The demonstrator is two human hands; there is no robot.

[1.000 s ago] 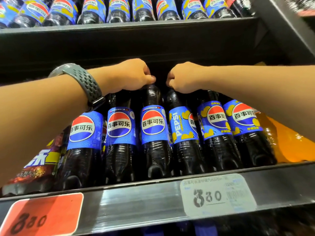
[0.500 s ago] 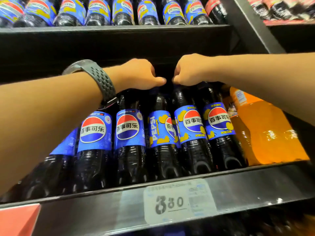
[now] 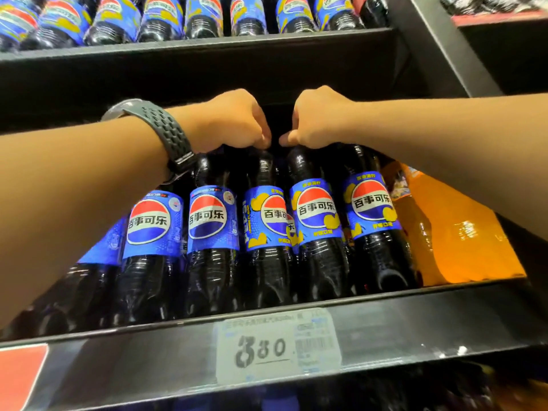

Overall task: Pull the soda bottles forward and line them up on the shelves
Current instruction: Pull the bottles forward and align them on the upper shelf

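Observation:
A row of dark cola bottles with blue labels stands along the front of the middle shelf [image 3: 415,318]. My left hand [image 3: 231,123], with a grey watch on its wrist, curls over the top of the middle cola bottle [image 3: 267,232], whose label has yellow marks. My right hand [image 3: 314,120] curls over the top of the cola bottle [image 3: 317,226] just to its right. Both caps are hidden under my fingers. Two plain-label cola bottles [image 3: 212,232] stand left of these, and one more yellow-marked bottle [image 3: 373,221] to the right.
An orange soda bottle [image 3: 456,232] stands at the right end of the row. The shelf above [image 3: 207,43] carries more cola bottles. A white price tag [image 3: 278,345] reading 3.80 and a red tag [image 3: 17,378] sit on the shelf's front rail.
The view has shifted right along the shelf, bringing the orange bottle into sight. Both hands stay curled over neighbouring bottle tops, and the middle bottle's label has turned to show its logo.

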